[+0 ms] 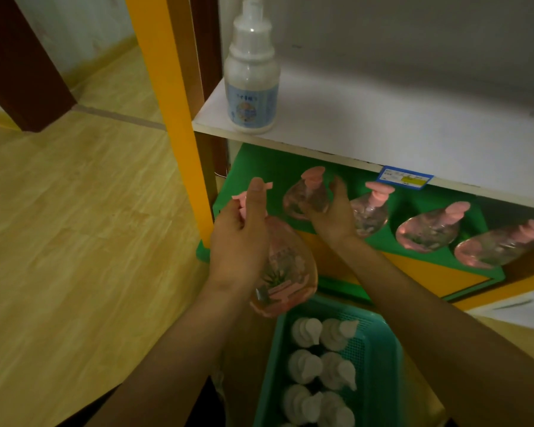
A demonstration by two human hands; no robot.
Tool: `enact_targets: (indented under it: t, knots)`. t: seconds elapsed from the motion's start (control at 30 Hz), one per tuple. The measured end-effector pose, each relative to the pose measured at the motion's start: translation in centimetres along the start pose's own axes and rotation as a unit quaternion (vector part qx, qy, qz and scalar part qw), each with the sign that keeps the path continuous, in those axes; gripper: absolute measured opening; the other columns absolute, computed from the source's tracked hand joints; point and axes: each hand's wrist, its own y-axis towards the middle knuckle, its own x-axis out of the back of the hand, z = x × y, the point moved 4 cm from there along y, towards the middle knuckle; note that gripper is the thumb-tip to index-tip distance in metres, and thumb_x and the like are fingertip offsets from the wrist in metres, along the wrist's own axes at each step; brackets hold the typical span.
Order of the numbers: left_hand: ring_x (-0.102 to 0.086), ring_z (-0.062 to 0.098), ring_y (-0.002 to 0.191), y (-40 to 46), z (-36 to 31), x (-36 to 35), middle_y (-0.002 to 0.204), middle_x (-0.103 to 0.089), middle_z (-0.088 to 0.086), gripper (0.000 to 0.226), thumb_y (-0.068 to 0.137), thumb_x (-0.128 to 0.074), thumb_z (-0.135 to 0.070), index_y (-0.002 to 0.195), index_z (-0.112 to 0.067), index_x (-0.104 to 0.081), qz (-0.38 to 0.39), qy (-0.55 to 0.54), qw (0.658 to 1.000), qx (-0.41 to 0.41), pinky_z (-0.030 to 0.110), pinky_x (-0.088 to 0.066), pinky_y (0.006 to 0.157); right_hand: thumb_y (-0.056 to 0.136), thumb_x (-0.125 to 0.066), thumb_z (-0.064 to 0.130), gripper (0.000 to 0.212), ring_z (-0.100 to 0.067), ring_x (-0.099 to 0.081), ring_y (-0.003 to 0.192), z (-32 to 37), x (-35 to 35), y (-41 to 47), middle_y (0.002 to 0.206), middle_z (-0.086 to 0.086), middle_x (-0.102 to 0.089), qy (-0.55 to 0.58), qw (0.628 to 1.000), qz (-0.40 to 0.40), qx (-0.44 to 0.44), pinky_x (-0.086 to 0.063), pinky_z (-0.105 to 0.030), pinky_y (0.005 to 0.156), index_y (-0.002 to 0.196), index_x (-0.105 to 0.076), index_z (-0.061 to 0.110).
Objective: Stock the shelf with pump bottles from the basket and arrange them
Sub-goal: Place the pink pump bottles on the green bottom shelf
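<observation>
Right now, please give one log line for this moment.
left hand: holds pink round pump bottle | right hand: grips second pink bottle on green shelf | green plastic basket: white bottles remain

White upper shelf board [383, 118] bearing one upright white pump bottle [252, 72] near its left end; green lower shelf [259, 167] carrying a row of pink pump bottles [426, 231]; teal basket [379, 349] below

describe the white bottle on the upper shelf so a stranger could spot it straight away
Find the white shelf board above the green shelf. At its left end, next to the yellow post, stands a tall white bottle with a pale blue label. It stands alone up there, while the bottles below are round, clear and pink-capped.
</observation>
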Motion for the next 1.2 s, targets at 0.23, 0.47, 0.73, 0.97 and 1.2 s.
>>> enact_targets:
  t: [0.23,0.47,0.73,0.97,1.2]
  knots:
    - [-0.066,0.02,0.096,-1.4,-0.4,-1.4,0.101,-0.071,-0.001,0.04,0.084,-0.038,-0.067,0.092,-0.035,-0.062,0.131,-0.003,0.989,0.069,0.035,-0.052,0.082,0.095,-0.051,0.029,0.022,-0.025,-0.065,0.095,2.1,5.6,-10.1,0.099,-0.001,-0.068,0.121,0.991,0.058,-0.026,-0.056,-0.043,0.085,0.113,-0.059,0.018]
    - [-0.063,0.022,0.101,-4.5,-0.9,-5.3,0.108,-0.069,0.01,0.05,0.084,-0.038,-0.069,0.112,-0.035,-0.061,0.26,0.023,0.959,0.114,0.049,-0.043,0.101,0.075,-0.064,0.049,0.049,-0.013,-0.069,0.098,3.8,9.2,-17.2,0.109,0.004,-0.071,0.17,0.958,0.223,-0.062,-0.059,-0.031,0.075,0.12,-0.057,0.029]
    - [-0.067,0.03,0.098,-5.2,-0.8,-6.8,0.104,-0.072,0.013,0.052,0.085,-0.044,-0.063,0.107,-0.023,-0.068,0.242,0.005,0.961,0.136,0.048,-0.049,0.095,0.077,-0.076,0.016,0.039,-0.01,-0.07,0.091,2.6,8.9,-16.8,0.101,0.0,-0.074,0.143,0.979,0.142,-0.01,-0.054,-0.017,0.071,0.112,-0.062,0.01]
    - [-0.065,0.013,0.062,-3.1,1.0,-3.5,0.067,-0.071,-0.004,0.05,0.093,-0.04,-0.052,0.071,-0.021,-0.073,0.123,-0.046,0.974,0.185,0.031,-0.041,0.064,0.077,-0.076,0.022,0.038,-0.011,-0.069,0.094,2.4,8.1,-15.2,0.104,0.002,-0.073,0.184,0.976,0.103,-0.058,-0.057,-0.03,0.083,0.112,-0.062,0.016]
    - [-0.053,0.012,0.062,-1.9,3.6,0.0,0.078,-0.065,-0.003,0.026,0.093,-0.042,-0.031,0.075,-0.022,-0.058,0.033,-0.04,0.958,0.282,0.027,-0.035,0.057,0.064,-0.085,0.019,0.056,-0.018,-0.065,0.098,0.3,4.8,-14.2,0.107,0.001,-0.068,0.157,0.98,0.029,-0.121,-0.056,-0.038,0.083,0.112,-0.058,0.018]
